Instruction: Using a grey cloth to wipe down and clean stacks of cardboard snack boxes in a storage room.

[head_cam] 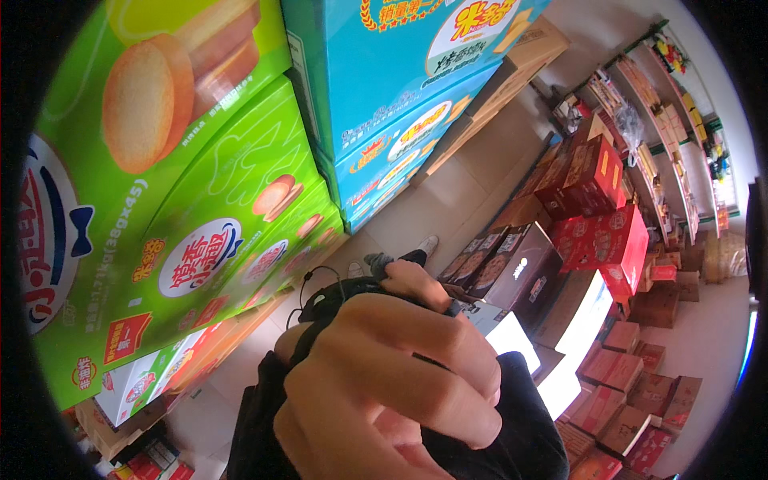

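My left hand (384, 378) is very close to the camera, its fingers curled inward and pointing right. Nothing shows in the visible part of its palm. Behind it, lower over the floor, my right hand (414, 279) is closed around a small bunched grey cloth (379, 264). Part of that forearm is hidden by the nearer hand. To the left rises a stack of green snack cartons (240, 198) with printed biscuits. Beside it, farther off, stand blue cartons (384, 78). Neither hand touches these stacks. A black item with thin cords (318, 294) shows beyond my left hand.
Dark brown cartons (522, 270) and red gift boxes (606, 240) line the right side. Several cardboard boxes (624, 384) lie on the floor behind them. Wall shelves (666, 132) hold goods. Tiled floor (414, 210) runs between the stacks; my shoe (428, 243) rests there.
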A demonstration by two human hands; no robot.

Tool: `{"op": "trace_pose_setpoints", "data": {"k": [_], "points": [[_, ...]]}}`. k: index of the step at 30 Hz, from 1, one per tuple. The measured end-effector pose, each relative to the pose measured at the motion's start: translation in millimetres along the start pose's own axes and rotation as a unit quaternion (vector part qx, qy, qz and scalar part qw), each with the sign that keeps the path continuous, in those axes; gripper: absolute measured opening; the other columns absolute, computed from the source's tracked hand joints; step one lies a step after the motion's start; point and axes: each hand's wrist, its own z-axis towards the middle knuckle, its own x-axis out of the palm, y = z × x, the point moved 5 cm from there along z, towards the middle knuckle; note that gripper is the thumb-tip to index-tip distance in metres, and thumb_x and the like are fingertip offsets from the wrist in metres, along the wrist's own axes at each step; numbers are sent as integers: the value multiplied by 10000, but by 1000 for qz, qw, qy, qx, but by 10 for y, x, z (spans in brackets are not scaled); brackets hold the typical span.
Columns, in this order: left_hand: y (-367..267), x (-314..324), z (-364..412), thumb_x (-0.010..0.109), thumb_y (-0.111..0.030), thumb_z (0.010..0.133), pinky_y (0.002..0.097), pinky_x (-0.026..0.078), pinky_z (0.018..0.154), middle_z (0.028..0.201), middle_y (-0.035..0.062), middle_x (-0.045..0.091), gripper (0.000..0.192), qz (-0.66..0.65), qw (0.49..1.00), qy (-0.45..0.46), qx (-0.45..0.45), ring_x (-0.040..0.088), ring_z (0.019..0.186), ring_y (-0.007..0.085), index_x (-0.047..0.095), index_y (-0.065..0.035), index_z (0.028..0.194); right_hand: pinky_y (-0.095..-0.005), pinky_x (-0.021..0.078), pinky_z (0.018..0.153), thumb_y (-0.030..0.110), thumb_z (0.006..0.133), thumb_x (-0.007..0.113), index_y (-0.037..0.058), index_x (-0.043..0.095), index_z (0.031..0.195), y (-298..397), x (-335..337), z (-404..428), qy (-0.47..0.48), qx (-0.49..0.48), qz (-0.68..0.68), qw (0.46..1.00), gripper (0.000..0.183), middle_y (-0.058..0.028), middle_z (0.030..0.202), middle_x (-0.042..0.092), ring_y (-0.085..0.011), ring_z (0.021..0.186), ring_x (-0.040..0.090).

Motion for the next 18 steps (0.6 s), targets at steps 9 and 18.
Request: {"op": "trace_pose_setpoints", "data": {"k": [9, 18], "points": [[-36, -49, -13, 686, -187, 885, 388, 398, 719, 729, -26, 639, 203, -4, 997, 32, -66, 614, 619, 187, 505, -191, 795, -493, 514, 827, 304, 817, 550, -57, 676, 940, -57, 47, 81, 23, -1, 5, 1000, 401, -297, 955, 656, -441, 891, 645], [21, -92, 86, 792, -444, 776, 370, 530, 721, 739, 13, 586, 275, 5, 981, 39, 190, 567, 652, 170, 687, -200, 849, -489, 509, 825, 315, 833, 548, -63, 673, 928, 40, -21, 88, 15, -8, 10, 1000, 410, -295, 937, 658, -440, 885, 646]]}}
